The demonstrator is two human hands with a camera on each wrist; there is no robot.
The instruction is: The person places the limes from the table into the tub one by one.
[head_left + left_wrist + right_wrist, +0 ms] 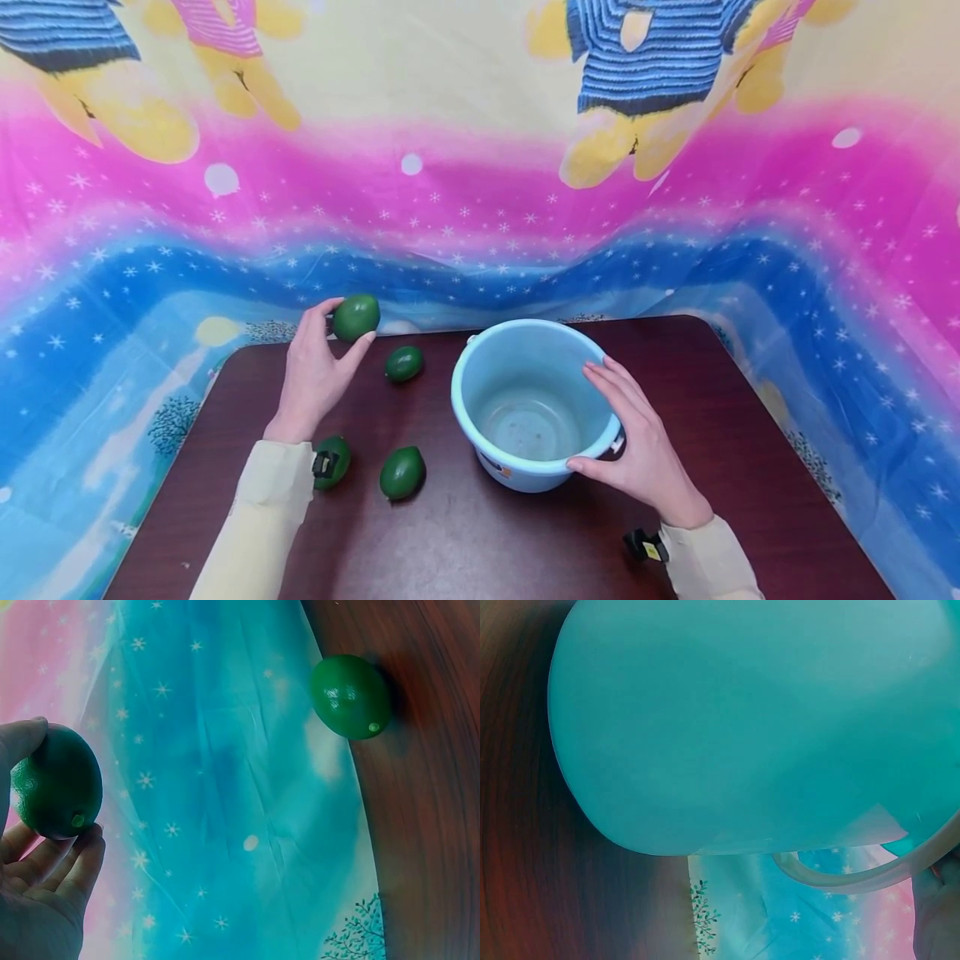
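Observation:
My left hand point(318, 371) holds a smooth dark green lime point(356, 317) between thumb and fingers, raised near the table's far edge. The left wrist view shows the pale stem end on this lime point(60, 784). Just right of that hand, another lime point(405, 364) lies on the table. Closer to me lie a third lime point(402, 473) and one point(339, 463) partly hidden behind my left wrist. A light blue bucket point(467, 408) stands upright, its bare bottom showing inside. My right hand point(648, 446) grips its right rim, fingertips over the edge and thumb on the near side.
The dark brown wooden table point(465, 542) has rounded far corners. A printed cloth point(480, 200) with bears and snowflakes hangs behind and around it. The bucket's pale handle point(855, 881) curves beside its wall in the right wrist view.

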